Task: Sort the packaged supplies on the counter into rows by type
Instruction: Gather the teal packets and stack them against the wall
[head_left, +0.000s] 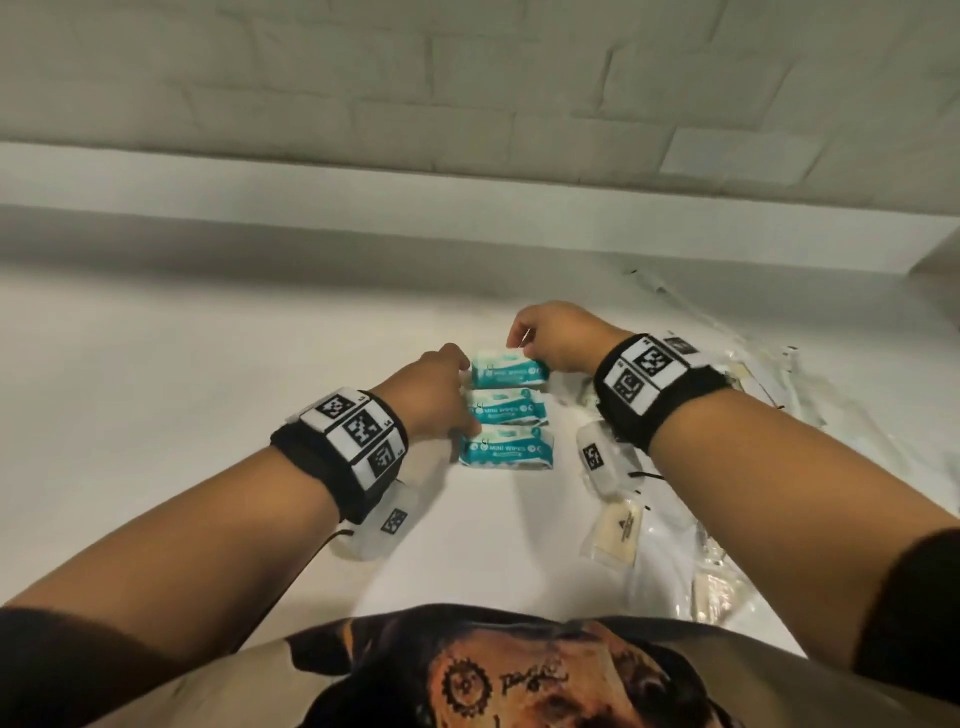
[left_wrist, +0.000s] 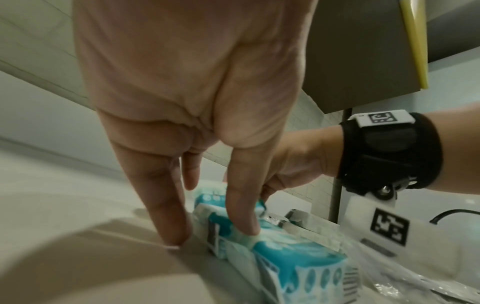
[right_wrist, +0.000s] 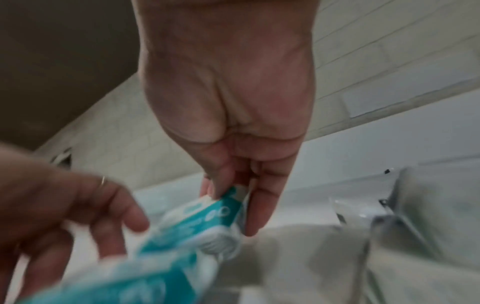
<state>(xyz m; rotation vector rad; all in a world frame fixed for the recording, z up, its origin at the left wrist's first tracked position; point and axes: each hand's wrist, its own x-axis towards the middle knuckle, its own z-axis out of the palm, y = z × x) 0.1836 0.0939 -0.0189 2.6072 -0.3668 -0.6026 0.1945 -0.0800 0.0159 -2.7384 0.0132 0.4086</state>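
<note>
Three teal mini wipes packs lie in a column on the white counter (head_left: 208, 389): far pack (head_left: 511, 368), middle pack (head_left: 511, 408), near pack (head_left: 506, 449). My left hand (head_left: 460, 397) is at their left ends. In the left wrist view its fingers (left_wrist: 168, 222) are straight, one tip down on the counter beside a pack (left_wrist: 298, 259) and the thumb pressing that pack's top. My right hand (head_left: 540, 358) pinches the right end of the far pack (right_wrist: 218, 214) between thumb and fingers (right_wrist: 259, 209).
Clear-wrapped packets with pale contents lie to the right: one near my right forearm (head_left: 615, 535), more in a loose heap (head_left: 737, 374) towards the right edge. A tiled wall (head_left: 467, 104) with a ledge closes the back of the counter.
</note>
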